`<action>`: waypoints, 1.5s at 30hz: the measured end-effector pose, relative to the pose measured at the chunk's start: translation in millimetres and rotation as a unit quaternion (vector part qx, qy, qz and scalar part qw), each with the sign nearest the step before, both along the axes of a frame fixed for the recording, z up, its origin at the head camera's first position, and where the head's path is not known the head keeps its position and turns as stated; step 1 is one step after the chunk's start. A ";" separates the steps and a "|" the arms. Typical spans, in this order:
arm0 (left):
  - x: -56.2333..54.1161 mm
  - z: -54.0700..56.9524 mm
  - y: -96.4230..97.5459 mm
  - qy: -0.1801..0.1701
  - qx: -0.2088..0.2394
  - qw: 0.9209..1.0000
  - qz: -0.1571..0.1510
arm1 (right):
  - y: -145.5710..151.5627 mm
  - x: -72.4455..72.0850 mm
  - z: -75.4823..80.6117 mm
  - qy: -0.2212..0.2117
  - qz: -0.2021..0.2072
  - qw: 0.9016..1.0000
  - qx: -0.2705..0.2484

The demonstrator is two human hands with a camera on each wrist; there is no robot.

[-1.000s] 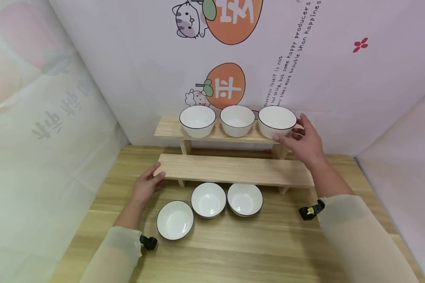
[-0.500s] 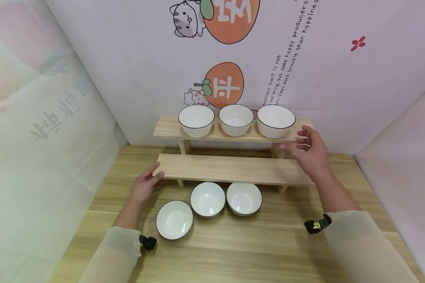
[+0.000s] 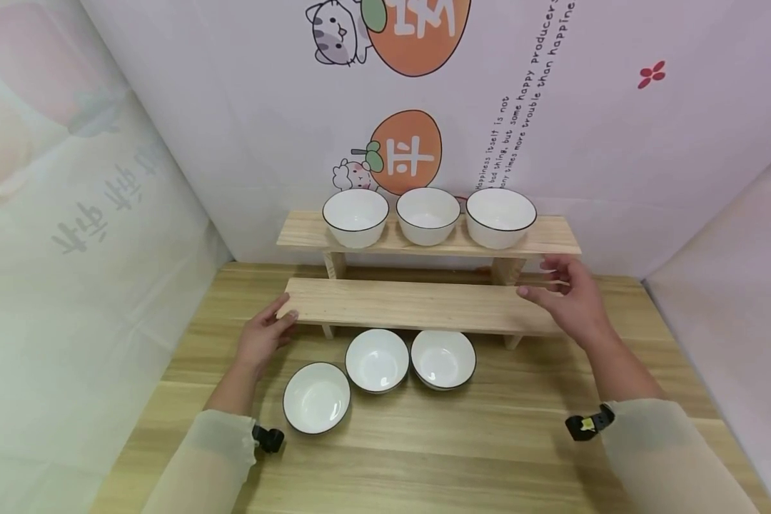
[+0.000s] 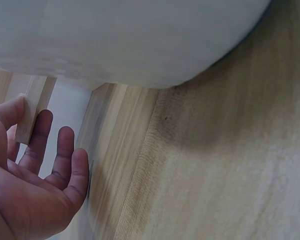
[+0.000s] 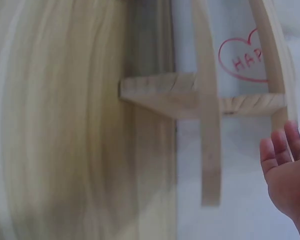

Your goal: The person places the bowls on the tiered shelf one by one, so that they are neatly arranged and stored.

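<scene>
A two-tier wooden shelf stands against the back wall. My left hand [image 3: 261, 339] pinches the left end of its lower board [image 3: 417, 303] between thumb and fingers. In the left wrist view the board's end [image 4: 34, 107] shows between them. My right hand [image 3: 575, 300] hovers by the lower board's right end, fingers loosely bent, holding nothing. Three white dark-rimmed bowls line the upper board [image 3: 552, 237]: a left bowl [image 3: 356, 220], a middle bowl [image 3: 427, 218] and a right bowl [image 3: 501, 220].
On the wooden table [image 3: 424, 457], before the shelf, stand three more white bowls: a left one [image 3: 317, 398], a middle one [image 3: 377, 361] and a right one [image 3: 443, 360]. The last two sit close to the lower board's front edge. Printed cloth walls [image 3: 617, 143] enclose the back and sides.
My right hand has let go of the right bowl on the upper board and moved down and to the right. The left hand has kept its grip on the lower board.
</scene>
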State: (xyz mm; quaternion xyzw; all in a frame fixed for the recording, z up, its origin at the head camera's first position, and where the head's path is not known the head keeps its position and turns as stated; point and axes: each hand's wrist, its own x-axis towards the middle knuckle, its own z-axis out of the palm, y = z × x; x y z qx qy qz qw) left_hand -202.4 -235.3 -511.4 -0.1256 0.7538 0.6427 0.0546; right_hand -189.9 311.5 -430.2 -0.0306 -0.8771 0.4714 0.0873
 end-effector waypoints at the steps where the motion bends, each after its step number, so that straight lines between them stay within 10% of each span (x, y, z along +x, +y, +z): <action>1: -0.1 0.3 0.1 0.000 0.000 1.000 -0.001 | 3.0 0.7 -2.2 0.000 0.007 1.000 0.003; 22: 0.7 -0.8 0.3 0.005 0.002 1.000 0.006 | 39.3 17.9 -48.3 -0.030 0.024 0.996 0.077; 33: 1.5 -1.8 -0.7 0.001 0.005 1.000 -0.006 | 52.5 19.4 -66.6 -0.143 0.044 0.986 0.080; 45: -3.6 -4.3 -4.5 0.006 -0.006 1.000 -0.012 | 55.1 16.1 -81.4 -0.168 0.028 0.985 0.027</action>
